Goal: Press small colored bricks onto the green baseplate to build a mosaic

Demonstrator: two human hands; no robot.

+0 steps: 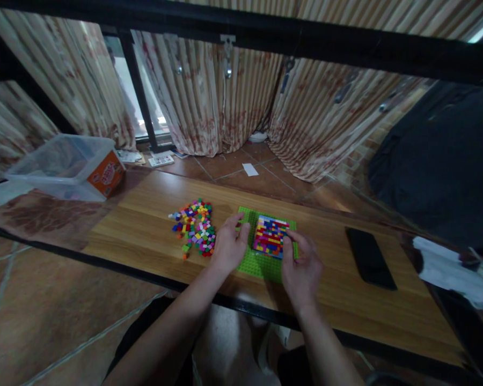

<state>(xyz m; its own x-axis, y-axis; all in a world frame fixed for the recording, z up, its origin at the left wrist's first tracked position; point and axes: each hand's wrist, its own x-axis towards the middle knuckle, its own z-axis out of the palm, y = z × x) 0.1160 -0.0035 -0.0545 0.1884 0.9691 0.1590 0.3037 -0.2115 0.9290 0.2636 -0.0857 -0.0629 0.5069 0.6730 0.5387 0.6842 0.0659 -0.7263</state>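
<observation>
A green studded baseplate (261,266) lies on the wooden table under both hands. On it sits a low block of toy bricks (270,236) in rows of red, yellow, blue, white and other colours. My left hand (229,244) is over the plate's left edge, fingers apart, with nothing visible in it. At the block's right edge, my right hand (304,265) has thumb and forefinger brought together; whatever is between them is too small to make out. A loose pile of small coloured bricks (197,228) spreads left of my left hand.
A black phone (370,257) lies on the table (145,225) to the right. At the far left stands a clear plastic box (60,169) with an orange label. White papers (443,262) are at the right end. Striped curtains (201,96) hang beyond the table.
</observation>
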